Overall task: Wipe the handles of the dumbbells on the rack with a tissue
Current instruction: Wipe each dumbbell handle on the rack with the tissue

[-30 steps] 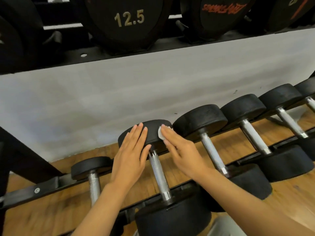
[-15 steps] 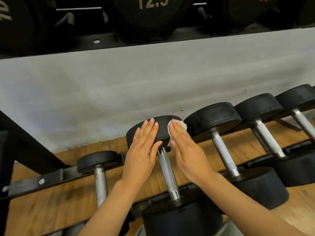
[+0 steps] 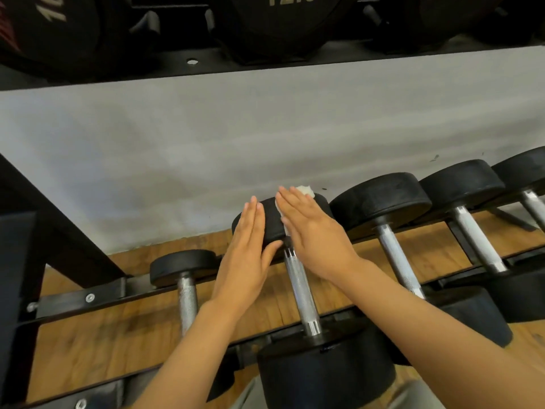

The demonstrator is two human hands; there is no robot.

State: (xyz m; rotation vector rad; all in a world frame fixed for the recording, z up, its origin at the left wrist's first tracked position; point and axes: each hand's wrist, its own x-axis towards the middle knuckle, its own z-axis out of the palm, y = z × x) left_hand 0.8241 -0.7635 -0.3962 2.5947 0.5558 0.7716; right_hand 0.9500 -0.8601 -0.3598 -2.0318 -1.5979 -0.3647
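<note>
Left hand (image 3: 246,246) flat, fingers straight, on the far head of a dumbbell (image 3: 300,290), right hand (image 3: 312,231) flat, pressing a white tissue (image 3: 305,191) there, knurled handle (image 3: 299,287) between the wrists

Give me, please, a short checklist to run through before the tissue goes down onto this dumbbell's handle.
1. Tissue under the right hand: ok, pressed beneath straight fingers.
2. Left hand steadying the dumbbell's far head: ok, flat on it.
3. Handle free of both hands: ok.
4. Tissue on the handle: not ok, it lies on the head.
5. Tissue clean enough: cannot tell.
</note>
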